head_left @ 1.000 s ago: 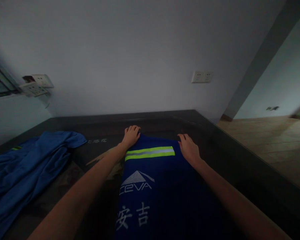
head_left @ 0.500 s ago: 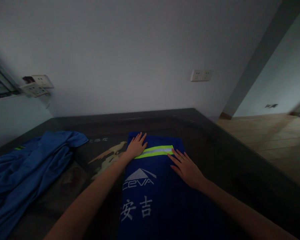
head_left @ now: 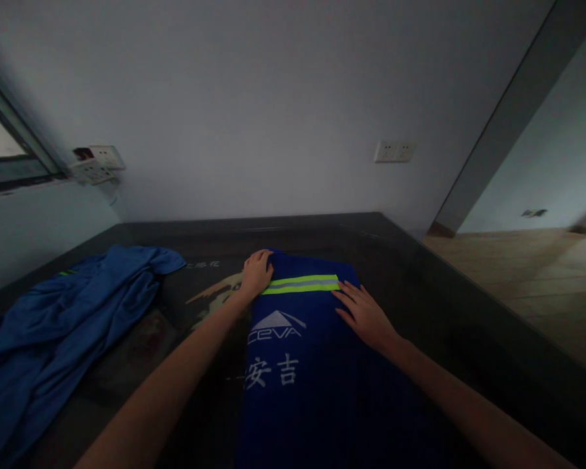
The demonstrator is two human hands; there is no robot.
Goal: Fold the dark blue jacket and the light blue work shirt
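Dark table set against a pale wall; it bears two blue cloth items. The garment lies mid-table, its length running from the near side toward the wall, far end short of the table's back edge. Across that far end: a yellow-green stripe with a grey band along its middle. Nearer, a white "CEVA" logo under a peaked mark, then white characters reaching the left edge. The near part is too dark to read.

Left hand: at the far left corner of the garment, fingers bent over the cloth beside the stripe's left end. Cannot tell whether it pinches the fabric. Right hand: fingers extended and slightly spread, palm down, fingertips on the garment just by the stripe's right end; no grip seen.

Second garment: rumpled heap, left side of the table, well apart from the first, small yellow-green strip on its far side. Between the two, the tabletop shows a pale bird print, partly behind the left forearm.

Wall carries a double socket; more sockets near the window. Right: tan floor.
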